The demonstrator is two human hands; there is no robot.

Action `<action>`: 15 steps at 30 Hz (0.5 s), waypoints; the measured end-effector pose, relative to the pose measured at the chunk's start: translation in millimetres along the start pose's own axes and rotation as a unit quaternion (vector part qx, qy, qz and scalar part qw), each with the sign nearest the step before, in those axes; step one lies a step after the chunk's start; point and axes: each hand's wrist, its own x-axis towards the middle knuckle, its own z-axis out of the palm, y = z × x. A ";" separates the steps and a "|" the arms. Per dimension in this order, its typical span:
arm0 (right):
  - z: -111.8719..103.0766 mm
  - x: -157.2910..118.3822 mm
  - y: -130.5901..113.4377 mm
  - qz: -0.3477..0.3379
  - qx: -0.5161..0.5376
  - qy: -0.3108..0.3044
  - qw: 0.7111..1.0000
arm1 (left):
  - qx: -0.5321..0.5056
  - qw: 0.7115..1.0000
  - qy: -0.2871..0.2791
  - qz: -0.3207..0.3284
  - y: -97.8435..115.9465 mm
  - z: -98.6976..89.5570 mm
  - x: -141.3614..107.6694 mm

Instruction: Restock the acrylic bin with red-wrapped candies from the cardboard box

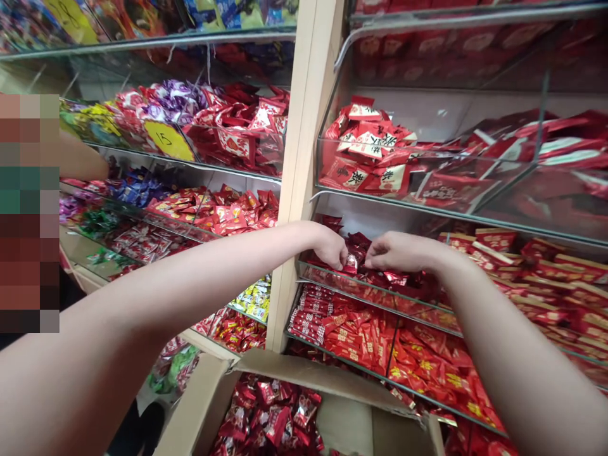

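Observation:
My left hand (331, 248) reaches into a glass-fronted shelf bin (342, 283), its fingers closed at a dark red wrapped candy (351, 263) with a shiny pale patch. Just to its right, my right hand (396, 251) is bent down over the same bin, fingers drawn together. Whatever they may hold is hidden. More dark red wrapped candies (394, 277) lie below and between the hands. Below the shelves, an open cardboard box (342, 377) contains a heap of similar dark red candies (275, 415).
Red candy packs (370, 142) fill the shelf above, behind a glass front. Red and gold packets (560, 266) lie at the right. A wooden upright (304, 114) divides the shelving. A yellow tag (168, 140) marks a left bin. Another person's arm (80, 158) is at the far left.

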 end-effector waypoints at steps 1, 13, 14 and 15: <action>2.4 -2.9 0.7 0.001 -0.019 -0.007 1.000 | 0.003 1.000 0.004 0.001 -0.9 0.0 0.4; 12.4 -1.9 -12.5 -0.029 0.046 0.007 0.999 | 0.006 1.000 0.006 -0.014 -1.6 -6.3 -3.0; 12.1 1.5 -11.6 -0.025 0.065 0.008 0.998 | 0.010 0.999 0.014 -0.027 -0.4 -5.9 -3.4; 12.3 5.6 -11.1 -0.021 0.074 0.013 0.997 | 0.012 0.999 0.024 -0.042 1.0 -5.4 -3.6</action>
